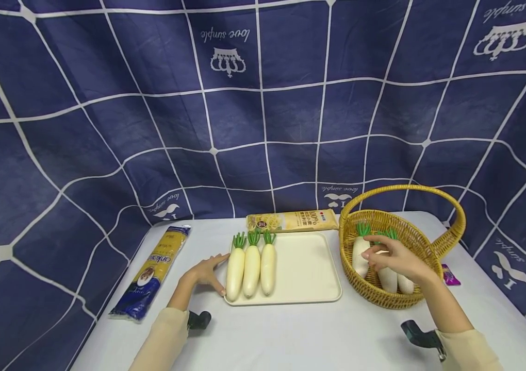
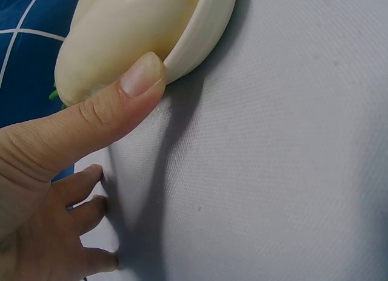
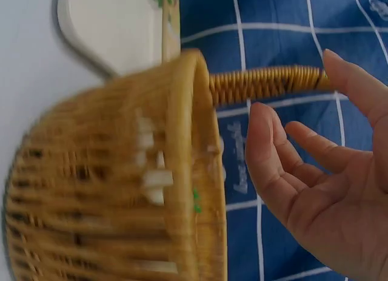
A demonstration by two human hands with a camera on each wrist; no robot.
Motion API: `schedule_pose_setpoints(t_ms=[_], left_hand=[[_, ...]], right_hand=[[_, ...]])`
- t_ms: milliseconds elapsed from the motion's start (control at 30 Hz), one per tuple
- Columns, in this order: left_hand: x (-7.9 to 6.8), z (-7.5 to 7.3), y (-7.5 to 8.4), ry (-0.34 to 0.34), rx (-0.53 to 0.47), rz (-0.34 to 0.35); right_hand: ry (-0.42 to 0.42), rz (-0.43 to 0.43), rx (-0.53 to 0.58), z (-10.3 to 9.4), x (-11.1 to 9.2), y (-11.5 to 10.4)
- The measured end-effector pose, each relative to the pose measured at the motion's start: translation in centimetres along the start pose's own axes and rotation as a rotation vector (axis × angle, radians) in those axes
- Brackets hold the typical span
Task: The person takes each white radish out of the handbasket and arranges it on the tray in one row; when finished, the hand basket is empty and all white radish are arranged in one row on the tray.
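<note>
Three white radishes with green tops lie side by side at the left of a cream tray. My left hand rests at the tray's left edge, fingers spread. In the left wrist view, its thumb presses at the rim close by the nearest radish. Over the wicker basket hovers my right hand, fingers loosely bent and holding nothing. Inside the basket are three more white radishes, partly covered by that hand. The right wrist view shows the hand beside the basket's handle.
A yellow noodle packet lies behind the tray. To the left, a blue and yellow pasta packet lies slantwise on the white table. A small purple packet sits right of the basket, whose arched handle stands up.
</note>
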State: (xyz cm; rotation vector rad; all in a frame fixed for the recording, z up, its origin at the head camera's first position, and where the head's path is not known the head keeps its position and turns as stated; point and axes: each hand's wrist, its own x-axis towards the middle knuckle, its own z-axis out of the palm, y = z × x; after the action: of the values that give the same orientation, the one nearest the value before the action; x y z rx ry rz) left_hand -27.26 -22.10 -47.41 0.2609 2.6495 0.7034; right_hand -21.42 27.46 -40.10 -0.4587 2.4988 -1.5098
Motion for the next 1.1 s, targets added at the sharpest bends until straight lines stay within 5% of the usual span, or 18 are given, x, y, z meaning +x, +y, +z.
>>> schedule_pose_setpoints(t_ms=[267,500,767,1100], left_hand=[[0.1,0.1,-0.1,0.000,-0.004,-0.006],[0.1,0.1,-0.1,0.002,0.003,-0.003],[0.0,0.1,0.0,0.000,-0.001,-0.009],[0.1,0.1,-0.1,0.000,-0.002,-0.015]], right_hand=[[0.152,0.061,-0.078,-2.1,0.0,1.6],[0.200,0.129,-0.209,-2.9,0.1,2.4],[0.157,0.169,-0.356,-3.8,-0.1,3.1],[0.017,0.298,-0.345,-4.0,0.5,3.2]])
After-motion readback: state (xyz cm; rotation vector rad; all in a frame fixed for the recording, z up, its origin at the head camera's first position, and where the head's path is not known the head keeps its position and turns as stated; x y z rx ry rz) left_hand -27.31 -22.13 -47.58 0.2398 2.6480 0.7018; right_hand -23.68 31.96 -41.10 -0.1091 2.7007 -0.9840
